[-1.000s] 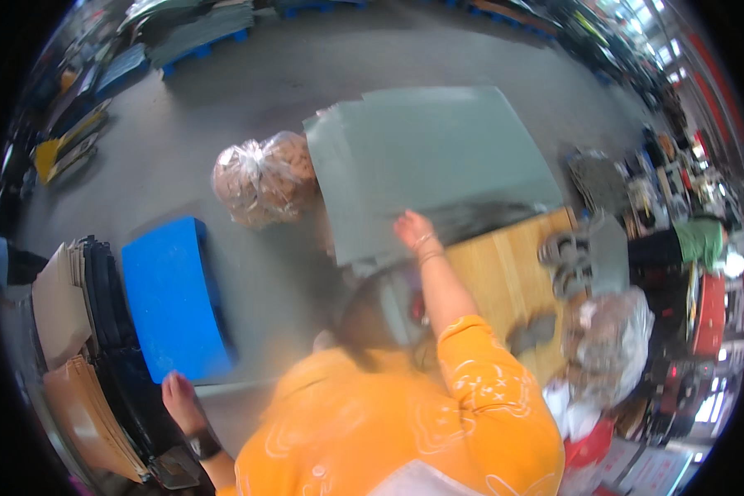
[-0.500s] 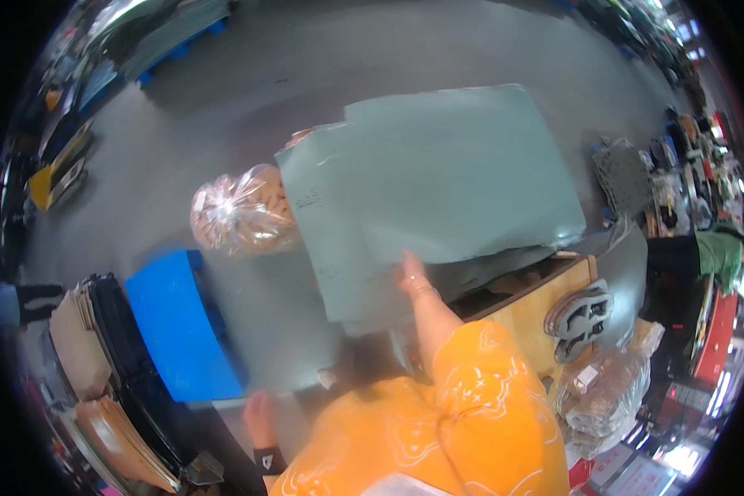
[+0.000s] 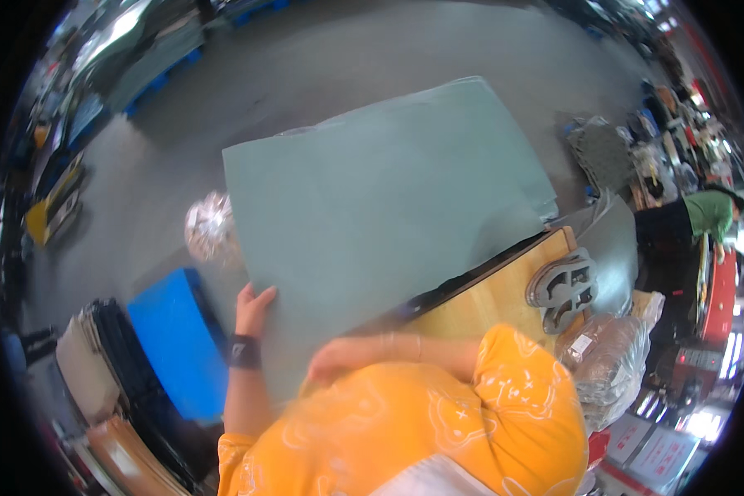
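Pinching left edge of grey-green sheet (image 3: 372,198) with left hand (image 3: 254,311), thumb on top. Extends ahead and to the right of that hand, mostly beyond right hand (image 3: 337,357). Can't tell right hand's grip: blurred, close to orange shirt (image 3: 413,413). Wooden table (image 3: 479,302) along sheet's near-right edge; blue panel (image 3: 172,339) left of left hand.

The left hand (image 3: 255,309) holds the edge of a grey-green sheet (image 3: 380,198), the right hand (image 3: 332,359) near the orange shirt (image 3: 405,417).
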`<act>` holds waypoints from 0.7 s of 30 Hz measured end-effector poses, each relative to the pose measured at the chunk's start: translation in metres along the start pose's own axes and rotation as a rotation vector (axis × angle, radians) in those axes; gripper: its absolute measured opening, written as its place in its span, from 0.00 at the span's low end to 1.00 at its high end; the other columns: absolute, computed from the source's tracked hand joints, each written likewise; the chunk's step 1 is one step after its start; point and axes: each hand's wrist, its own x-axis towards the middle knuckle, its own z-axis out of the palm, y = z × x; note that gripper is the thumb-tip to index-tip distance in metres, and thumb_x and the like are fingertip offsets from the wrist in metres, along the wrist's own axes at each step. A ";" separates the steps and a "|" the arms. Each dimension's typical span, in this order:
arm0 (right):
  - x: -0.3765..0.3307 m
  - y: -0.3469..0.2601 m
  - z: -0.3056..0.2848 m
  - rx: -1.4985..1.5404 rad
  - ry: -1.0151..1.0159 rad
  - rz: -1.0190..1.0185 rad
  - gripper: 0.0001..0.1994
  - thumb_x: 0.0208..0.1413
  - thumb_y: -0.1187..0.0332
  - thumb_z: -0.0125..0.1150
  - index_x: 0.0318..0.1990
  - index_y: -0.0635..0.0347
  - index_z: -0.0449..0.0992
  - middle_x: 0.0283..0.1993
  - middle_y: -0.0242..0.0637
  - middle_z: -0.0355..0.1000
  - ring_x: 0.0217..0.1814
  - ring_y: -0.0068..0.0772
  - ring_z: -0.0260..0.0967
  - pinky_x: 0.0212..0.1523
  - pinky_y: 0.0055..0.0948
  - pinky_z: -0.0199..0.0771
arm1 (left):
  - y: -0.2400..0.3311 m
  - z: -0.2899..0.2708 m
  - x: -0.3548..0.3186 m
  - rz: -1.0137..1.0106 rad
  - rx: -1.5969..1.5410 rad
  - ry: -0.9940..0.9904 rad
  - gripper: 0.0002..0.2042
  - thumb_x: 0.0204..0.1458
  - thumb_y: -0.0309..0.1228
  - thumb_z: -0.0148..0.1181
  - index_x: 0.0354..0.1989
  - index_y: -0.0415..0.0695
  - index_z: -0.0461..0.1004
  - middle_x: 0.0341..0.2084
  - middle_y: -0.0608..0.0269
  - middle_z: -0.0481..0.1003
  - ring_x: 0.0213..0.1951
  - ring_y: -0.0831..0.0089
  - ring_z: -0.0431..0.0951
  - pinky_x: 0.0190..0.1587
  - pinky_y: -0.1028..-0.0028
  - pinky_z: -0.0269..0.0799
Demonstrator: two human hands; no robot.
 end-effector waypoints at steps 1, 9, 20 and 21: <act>-0.003 -0.012 0.004 -0.342 -0.074 0.011 0.16 0.58 0.59 0.52 0.43 0.63 0.74 0.40 0.36 0.74 0.42 0.30 0.70 0.46 0.29 0.69 | -0.013 -0.011 -0.007 0.054 0.161 -0.011 0.09 0.46 0.23 0.57 0.37 0.40 0.71 0.29 0.65 0.73 0.31 0.73 0.75 0.35 0.75 0.73; 0.129 -0.112 0.025 -1.756 -0.028 -0.998 0.06 0.51 0.65 0.55 0.31 0.55 0.77 0.46 0.36 0.72 0.60 0.40 0.59 0.62 0.44 0.53 | -0.051 -0.074 -0.086 0.499 0.439 -0.135 0.09 0.45 0.24 0.56 0.36 0.36 0.73 0.26 0.61 0.75 0.30 0.77 0.72 0.35 0.74 0.70; 0.284 -0.112 0.281 -1.142 -0.245 -1.476 0.22 0.55 0.62 0.49 0.13 0.64 0.57 0.16 0.37 0.58 0.19 0.31 0.53 0.23 0.30 0.56 | -0.080 -0.264 -0.363 0.604 -0.325 0.024 0.29 0.53 0.32 0.57 0.63 0.41 0.55 0.54 0.59 0.67 0.56 0.70 0.66 0.58 0.70 0.59; 0.287 -0.121 0.307 -1.059 -0.180 -1.359 0.21 0.57 0.64 0.46 0.14 0.64 0.58 0.18 0.36 0.61 0.20 0.29 0.53 0.23 0.29 0.56 | -0.091 -0.273 -0.385 0.672 -0.262 0.027 0.31 0.53 0.32 0.58 0.64 0.42 0.51 0.56 0.58 0.64 0.57 0.69 0.63 0.59 0.68 0.58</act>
